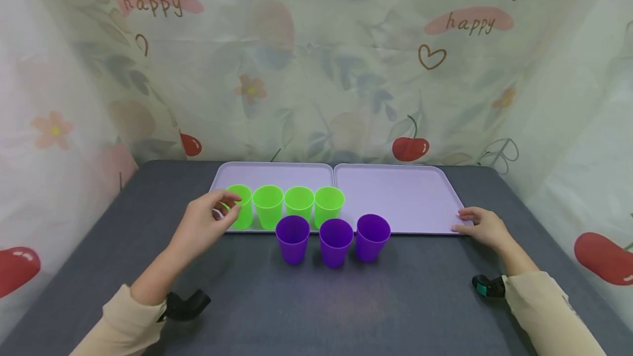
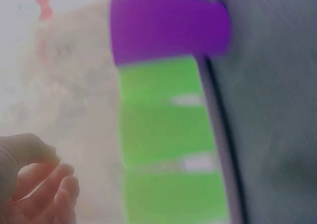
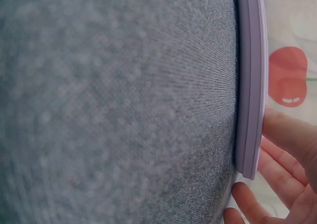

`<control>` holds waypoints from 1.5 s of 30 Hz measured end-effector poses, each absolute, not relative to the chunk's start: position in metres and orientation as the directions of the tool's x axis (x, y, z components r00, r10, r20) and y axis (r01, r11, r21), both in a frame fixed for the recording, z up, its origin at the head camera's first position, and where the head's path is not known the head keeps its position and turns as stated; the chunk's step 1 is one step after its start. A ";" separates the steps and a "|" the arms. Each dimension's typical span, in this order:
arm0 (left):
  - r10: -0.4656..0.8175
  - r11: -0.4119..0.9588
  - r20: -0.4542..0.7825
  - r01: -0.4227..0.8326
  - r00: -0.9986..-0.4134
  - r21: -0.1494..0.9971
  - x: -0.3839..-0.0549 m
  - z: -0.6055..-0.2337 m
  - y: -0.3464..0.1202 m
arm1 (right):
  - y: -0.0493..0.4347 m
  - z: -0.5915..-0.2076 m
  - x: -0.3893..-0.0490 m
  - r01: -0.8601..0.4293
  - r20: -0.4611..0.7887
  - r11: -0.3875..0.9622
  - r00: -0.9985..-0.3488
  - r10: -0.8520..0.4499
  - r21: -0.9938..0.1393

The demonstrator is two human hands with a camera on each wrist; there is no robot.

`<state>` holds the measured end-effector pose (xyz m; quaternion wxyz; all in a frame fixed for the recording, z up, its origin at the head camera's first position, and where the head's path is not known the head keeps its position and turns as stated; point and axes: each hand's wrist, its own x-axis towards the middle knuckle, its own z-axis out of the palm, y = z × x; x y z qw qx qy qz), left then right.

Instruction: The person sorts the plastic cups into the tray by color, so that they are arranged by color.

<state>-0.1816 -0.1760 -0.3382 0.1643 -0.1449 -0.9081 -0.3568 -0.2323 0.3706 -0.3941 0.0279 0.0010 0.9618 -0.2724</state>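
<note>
A row of several bright green cups [image 1: 268,207] stands upright on the left lilac tray [image 1: 277,170]. In front of them are three upright purple cups [image 1: 336,242]. My left hand [image 1: 210,216] hovers at the leftmost green cup [image 1: 244,213], overlapping its rim in the head view. Its fingers [image 2: 67,184] are loosely bent, with nothing between them and the thumb in the left wrist view. At the near right corner of the right lilac tray [image 1: 395,196], my right hand [image 1: 482,227] holds the edge, thumb at the rim [image 3: 252,85] and fingers around the corner.
Both trays lie side by side on a dark grey tabletop [image 1: 346,312], along its back edge. A curtain [image 1: 316,70] printed with cherries and hearts hangs behind and at both sides. Black wrist devices [image 1: 185,305] sit at the cuffs of both beige sleeves.
</note>
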 end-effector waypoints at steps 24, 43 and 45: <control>0.345 0.691 0.315 0.467 -0.884 0.552 -0.172 -0.364 -0.103 | 0.372 -0.395 -0.234 0.039 -0.084 0.844 -0.996 -0.007 -0.535; 0.325 0.673 0.321 0.457 -0.889 0.582 -0.178 -0.367 -0.098 | 0.370 -0.392 -0.234 0.074 -0.133 0.836 -0.991 0.001 -0.543; 0.330 0.672 0.322 0.460 -0.887 0.580 -0.178 -0.364 -0.098 | 0.370 -0.392 -0.234 0.079 -0.138 0.836 -0.990 0.004 -0.544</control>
